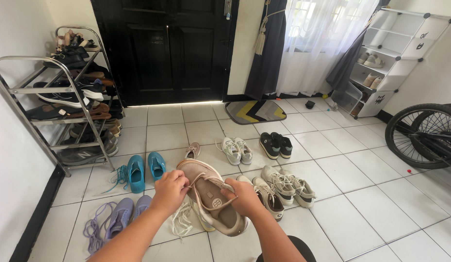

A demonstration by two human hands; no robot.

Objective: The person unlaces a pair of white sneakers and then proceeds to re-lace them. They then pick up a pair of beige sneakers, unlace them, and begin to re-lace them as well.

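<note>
I hold a beige-pink sneaker [213,201] up over the tiled floor, toe pointing away from me. My left hand [170,190] pinches its laces near the toe end. My right hand [243,196] grips the tongue and laces on the shoe's right side. Both hands are closed on the shoe. Its mate [192,151] lies on the floor beyond it.
Pairs of shoes lie around: teal [145,171], lilac [123,216], white [237,150], black [276,145], cream [288,185]. A metal shoe rack [70,97] stands left, a white cube shelf [395,58] far right, a bicycle wheel [424,136] at right, a doormat [254,111] by the black door.
</note>
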